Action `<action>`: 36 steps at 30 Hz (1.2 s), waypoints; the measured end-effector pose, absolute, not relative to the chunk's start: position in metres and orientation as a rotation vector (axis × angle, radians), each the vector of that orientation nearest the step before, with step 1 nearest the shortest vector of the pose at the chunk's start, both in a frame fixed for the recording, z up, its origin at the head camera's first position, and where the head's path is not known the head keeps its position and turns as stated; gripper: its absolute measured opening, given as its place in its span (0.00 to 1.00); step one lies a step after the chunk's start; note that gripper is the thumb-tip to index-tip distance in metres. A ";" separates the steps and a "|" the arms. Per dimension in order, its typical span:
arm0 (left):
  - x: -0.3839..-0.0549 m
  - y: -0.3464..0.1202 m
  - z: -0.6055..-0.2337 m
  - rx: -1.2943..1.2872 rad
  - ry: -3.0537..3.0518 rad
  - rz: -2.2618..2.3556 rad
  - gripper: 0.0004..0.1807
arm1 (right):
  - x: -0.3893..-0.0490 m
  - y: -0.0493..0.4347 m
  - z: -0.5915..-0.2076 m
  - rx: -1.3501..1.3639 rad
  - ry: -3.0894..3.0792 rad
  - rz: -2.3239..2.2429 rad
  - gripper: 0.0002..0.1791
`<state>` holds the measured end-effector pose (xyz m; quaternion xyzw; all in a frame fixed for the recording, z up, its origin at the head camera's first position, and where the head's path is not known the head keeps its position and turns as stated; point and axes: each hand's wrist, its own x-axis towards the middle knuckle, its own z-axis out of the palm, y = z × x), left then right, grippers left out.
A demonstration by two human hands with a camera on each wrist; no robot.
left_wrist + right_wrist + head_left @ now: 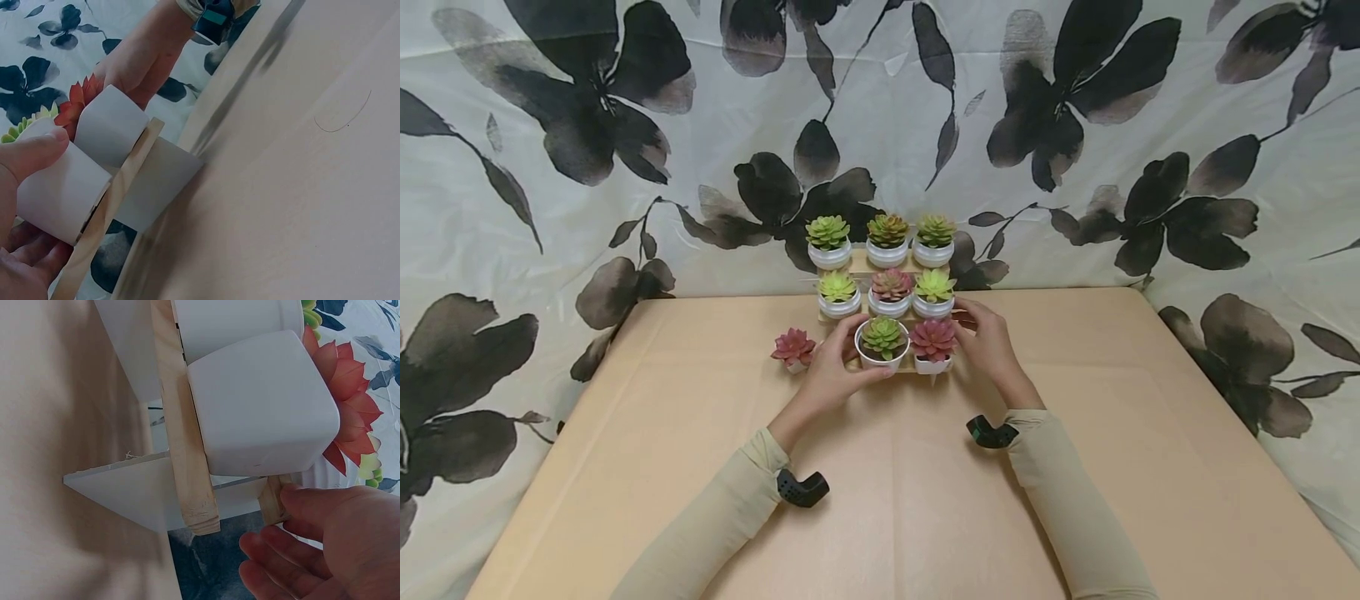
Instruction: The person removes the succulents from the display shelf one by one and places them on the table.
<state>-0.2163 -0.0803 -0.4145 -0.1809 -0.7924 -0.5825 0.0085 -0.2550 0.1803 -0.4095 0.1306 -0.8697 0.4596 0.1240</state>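
A tiered plant stand with wooden slats (181,437) and white side panels (131,487) holds several potted artificial succulents. My left hand (831,367) grips a white pot (59,187) with a green succulent (882,337) at the bottom tier, thumb on the near side and fingers round the far side. Beside it sits a square white pot (259,406) with a red-pink succulent (933,340). At the stand's right side, my right hand (992,350) pinches the end of a higher slat (272,503) between thumb and fingers.
Another small potted pink succulent (793,346) stands left of the stand, near my left hand. Green and reddish succulents (887,229) fill the upper tiers. Behind the tan table (700,333) hangs a floral cloth (880,108).
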 end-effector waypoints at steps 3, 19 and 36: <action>-0.216 -0.080 -0.414 -0.564 -2.486 -1.801 0.47 | -0.255 0.180 -0.410 0.379 -2.533 1.350 0.22; -0.206 -0.077 -0.399 -0.515 -2.560 -1.756 0.45 | -0.253 0.178 -0.410 0.379 -2.534 1.328 0.21; -0.209 -0.087 -0.409 -0.510 -2.507 -1.739 0.44 | -0.252 0.179 -0.408 0.361 -2.553 1.320 0.22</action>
